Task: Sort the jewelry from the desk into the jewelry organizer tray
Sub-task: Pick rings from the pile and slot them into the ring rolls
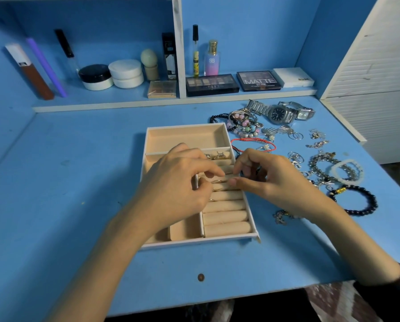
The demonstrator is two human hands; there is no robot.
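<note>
Organizer tray [219, 127] at centre of blue desk [78, 182]; few rings [217, 181] already seated in ring rolls, large compartments bare. Left hand [178, 182] and right hand [264, 175] meet over rolls, fingertips pinched; whether they grip ring, cannot tell. Right of tray: bracelets [354, 201] and watches [280, 112] unsorted. Task looks early.

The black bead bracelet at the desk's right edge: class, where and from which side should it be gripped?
Pinch the black bead bracelet at its bare outer arc, fingers coming from above on the right. It lies flat as an open loop, and its gold bead end sits close to the silver chains.
</note>
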